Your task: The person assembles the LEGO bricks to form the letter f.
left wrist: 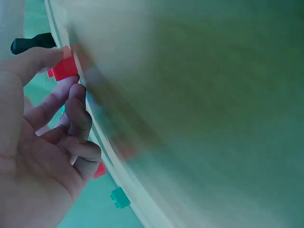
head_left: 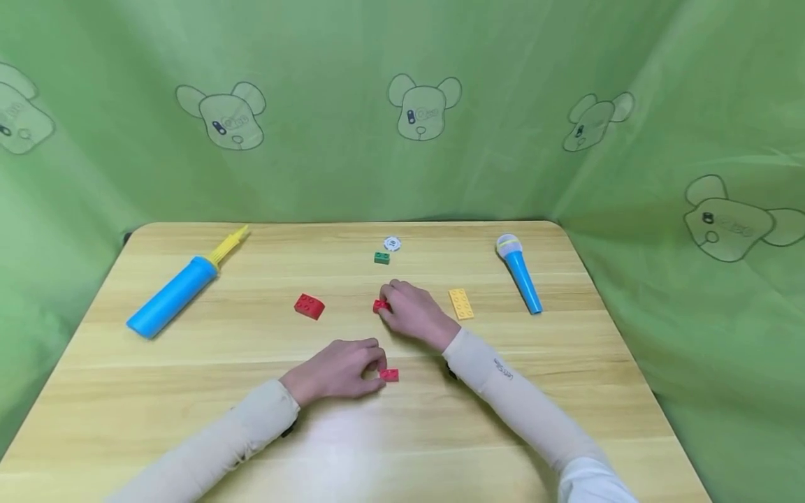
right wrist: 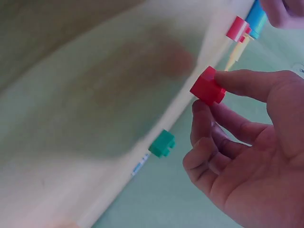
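Near the table's front middle, my left hand (head_left: 339,368) pinches a small red toy brick (head_left: 389,375) between thumb and index finger. The left wrist view shows this red brick (left wrist: 65,66) low against the tabletop. Farther back, my right hand (head_left: 415,312) holds a second small red brick (head_left: 379,305), partly hidden by the fingers. Thumb and index finger lie on opposite sides of that red brick (right wrist: 207,87) in the right wrist view. A larger red brick (head_left: 309,306) with a curved end lies to the left of the right hand, and a yellow brick (head_left: 461,304) to its right.
Behind the hands are a small green brick (head_left: 381,258) and a round white chip (head_left: 392,244). A blue pump with a yellow nozzle (head_left: 172,297) lies at the left, a blue toy microphone (head_left: 520,276) at the right. Green curtains (head_left: 327,168) surround the wooden table (head_left: 251,356).
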